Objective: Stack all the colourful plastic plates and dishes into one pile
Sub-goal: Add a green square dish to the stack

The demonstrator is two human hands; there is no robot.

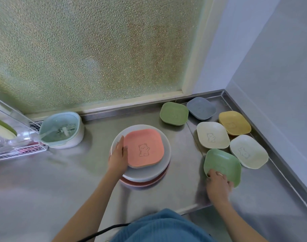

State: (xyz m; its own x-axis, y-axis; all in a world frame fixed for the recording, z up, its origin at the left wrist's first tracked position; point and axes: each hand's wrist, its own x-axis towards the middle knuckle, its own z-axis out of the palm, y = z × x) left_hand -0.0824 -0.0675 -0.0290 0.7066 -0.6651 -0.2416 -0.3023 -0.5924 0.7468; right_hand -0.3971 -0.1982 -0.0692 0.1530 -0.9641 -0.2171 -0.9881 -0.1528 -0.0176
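A pile stands mid-counter: round grey plates (164,165) over pinkish ones, topped by a stack of square salmon dishes (145,145) with a bear drawing. My left hand (118,157) rests on the pile's left edge, touching the salmon dishes. My right hand (217,182) grips the near rim of a light green dish (222,163), which is tilted. Behind it lie two cream dishes (212,135) (247,151), a yellow one (234,123), a blue-grey one (201,108) and a darker green one (174,113).
The steel counter (62,180) ends at a raised rim along the frosted window and the right wall. A pale green strainer bowl (62,130) sits at the left beside a wire dish rack (18,151). A black cable (104,231) runs near my body.
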